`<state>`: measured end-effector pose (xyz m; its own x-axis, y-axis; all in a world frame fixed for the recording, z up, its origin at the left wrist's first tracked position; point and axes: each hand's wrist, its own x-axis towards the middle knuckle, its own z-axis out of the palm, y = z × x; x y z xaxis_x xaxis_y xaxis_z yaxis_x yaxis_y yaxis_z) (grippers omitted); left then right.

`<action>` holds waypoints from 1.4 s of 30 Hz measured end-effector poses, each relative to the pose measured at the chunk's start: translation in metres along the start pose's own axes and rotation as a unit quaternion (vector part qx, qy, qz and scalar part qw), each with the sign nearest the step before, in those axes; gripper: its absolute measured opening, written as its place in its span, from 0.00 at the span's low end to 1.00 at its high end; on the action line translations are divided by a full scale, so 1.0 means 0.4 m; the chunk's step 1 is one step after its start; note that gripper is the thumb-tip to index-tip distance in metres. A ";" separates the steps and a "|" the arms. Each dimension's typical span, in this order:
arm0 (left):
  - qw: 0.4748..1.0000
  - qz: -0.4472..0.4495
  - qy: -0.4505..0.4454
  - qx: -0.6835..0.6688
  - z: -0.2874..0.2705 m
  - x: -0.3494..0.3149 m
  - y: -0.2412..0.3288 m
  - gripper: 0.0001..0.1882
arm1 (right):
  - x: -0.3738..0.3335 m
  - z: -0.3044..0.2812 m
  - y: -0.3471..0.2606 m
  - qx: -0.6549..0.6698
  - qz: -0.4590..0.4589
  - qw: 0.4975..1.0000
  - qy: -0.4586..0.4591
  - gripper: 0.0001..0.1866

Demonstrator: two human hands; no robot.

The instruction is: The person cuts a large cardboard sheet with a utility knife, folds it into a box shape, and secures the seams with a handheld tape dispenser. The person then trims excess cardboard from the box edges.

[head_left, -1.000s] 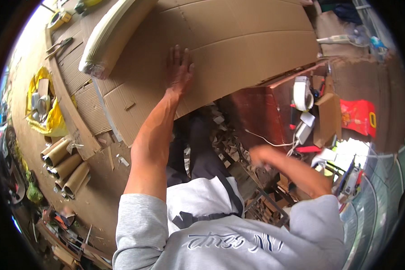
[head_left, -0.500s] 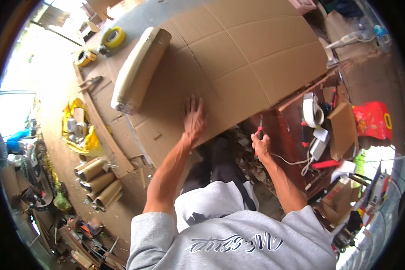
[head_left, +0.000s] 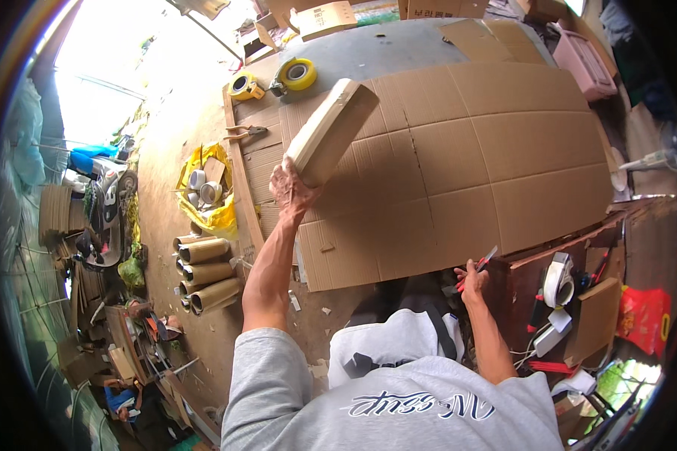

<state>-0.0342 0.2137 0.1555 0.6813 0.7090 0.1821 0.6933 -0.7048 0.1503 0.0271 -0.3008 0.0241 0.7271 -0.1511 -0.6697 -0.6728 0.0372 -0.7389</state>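
Observation:
A large flat cardboard sheet with crease lines lies across the table in front of me. On its left part rests a long beige package, slanting away to the right. My left hand is wrapped round the package's near end, which its fingers partly hide. By the near edge of the sheet, to the right, my right hand is closed round a red-handled knife. The blade points up and away to the right, near the sheet's edge.
Beyond the package sit a yellow tape roll on a dispenser and a smaller one. Pliers lie left of the sheet. Cardboard tubes and a yellow bag stand lower left. At right are a white tape dispenser and red bag.
My left hand has left the sheet's surface and taken hold of the package's near end. My right hand has come to the sheet's near edge, still holding the knife. The view has shifted.

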 end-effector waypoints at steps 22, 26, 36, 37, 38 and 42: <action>0.834 -0.194 0.136 -0.499 0.079 -0.317 -0.299 0.53 | 0.011 0.109 0.026 -0.024 0.053 0.997 0.043 0.10; 0.839 -0.262 0.175 -0.443 0.100 -0.267 -0.245 0.57 | 0.000 0.135 0.014 -0.051 0.085 0.995 0.023 0.10; 0.890 -0.130 0.152 -0.410 0.154 -0.224 -0.455 0.51 | 0.037 0.153 0.039 -0.031 0.080 0.993 0.076 0.10; 0.901 -0.121 0.142 -0.392 0.145 -0.212 -0.464 0.51 | 0.029 0.155 0.031 -0.041 0.086 0.993 0.076 0.10; 0.911 -0.111 0.131 -0.375 0.139 -0.194 -0.469 0.51 | 0.021 0.155 0.024 -0.050 0.091 0.992 0.078 0.10; 0.920 -0.079 0.099 -0.369 0.149 -0.164 -0.524 0.52 | -0.026 0.184 -0.017 -0.109 0.095 0.984 0.104 0.10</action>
<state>-0.2100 0.3164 0.0541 0.4777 0.8379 0.2641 0.3813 -0.4686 0.7969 0.0341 -0.2267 0.0306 0.5570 -0.3615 -0.7477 -0.8237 -0.1255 -0.5529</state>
